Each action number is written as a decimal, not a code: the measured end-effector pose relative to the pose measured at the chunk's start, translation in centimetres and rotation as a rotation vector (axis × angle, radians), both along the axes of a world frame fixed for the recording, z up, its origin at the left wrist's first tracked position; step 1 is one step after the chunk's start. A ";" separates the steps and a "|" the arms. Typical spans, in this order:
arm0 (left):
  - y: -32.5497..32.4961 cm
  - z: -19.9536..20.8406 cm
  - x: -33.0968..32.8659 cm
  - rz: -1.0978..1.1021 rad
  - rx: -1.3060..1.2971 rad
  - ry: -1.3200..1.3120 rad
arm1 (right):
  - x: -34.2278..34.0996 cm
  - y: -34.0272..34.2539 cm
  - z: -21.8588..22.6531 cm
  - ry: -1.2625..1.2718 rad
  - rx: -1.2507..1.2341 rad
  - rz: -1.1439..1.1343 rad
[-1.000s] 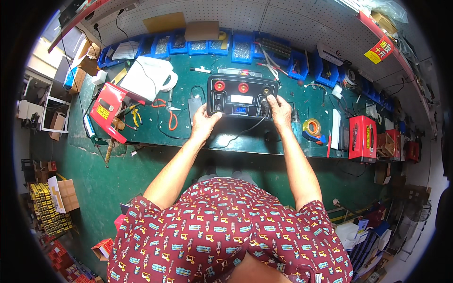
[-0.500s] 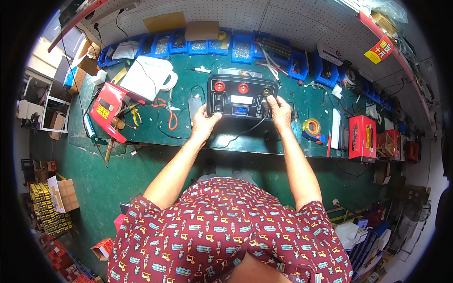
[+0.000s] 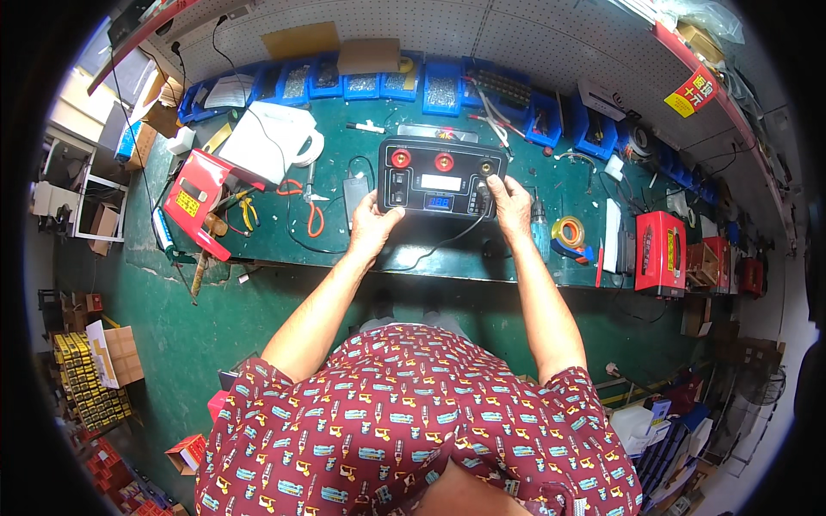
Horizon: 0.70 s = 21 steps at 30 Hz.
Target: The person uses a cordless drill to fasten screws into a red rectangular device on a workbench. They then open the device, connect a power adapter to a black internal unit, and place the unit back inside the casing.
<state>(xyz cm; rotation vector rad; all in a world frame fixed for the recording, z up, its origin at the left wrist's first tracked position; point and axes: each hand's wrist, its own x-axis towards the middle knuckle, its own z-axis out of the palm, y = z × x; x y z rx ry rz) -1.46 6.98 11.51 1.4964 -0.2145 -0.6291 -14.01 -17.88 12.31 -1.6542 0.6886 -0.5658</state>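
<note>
Between my two hands is a black electrical control panel (image 3: 417,196) with two red terminals, a dark one with a brass centre, switches and a lit blue display. My left hand (image 3: 372,227) grips its lower left corner, thumb on the front. At the lower right my right hand (image 3: 513,210) holds the edge, its thumb beside the dark terminal. A black cable (image 3: 449,240) runs from the panel's lower right down onto the green workbench (image 3: 344,255). What lies behind the panel is mostly hidden.
Left of the panel lie red-handled scissors (image 3: 315,214), yellow pliers (image 3: 249,213) and a red metal casing (image 3: 205,191). On the right are a teal screwdriver (image 3: 539,230), a tape roll (image 3: 567,230) and a red machine (image 3: 660,249). Blue parts bins (image 3: 441,89) line the back.
The digits on the panel's blue display look different. My hands and the panel stay in nearly the same place.
</note>
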 end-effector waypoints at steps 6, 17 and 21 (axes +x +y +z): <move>-0.1 0.1 0.1 -0.007 0.004 0.010 | 0.0 -0.1 0.0 0.006 0.024 0.001; -0.3 -1.4 -1.2 0.049 0.041 0.016 | -0.4 0.6 0.5 0.044 -0.016 0.000; -0.4 -3.6 -3.0 0.099 -0.025 0.062 | -1.7 1.0 -0.4 0.061 0.009 0.033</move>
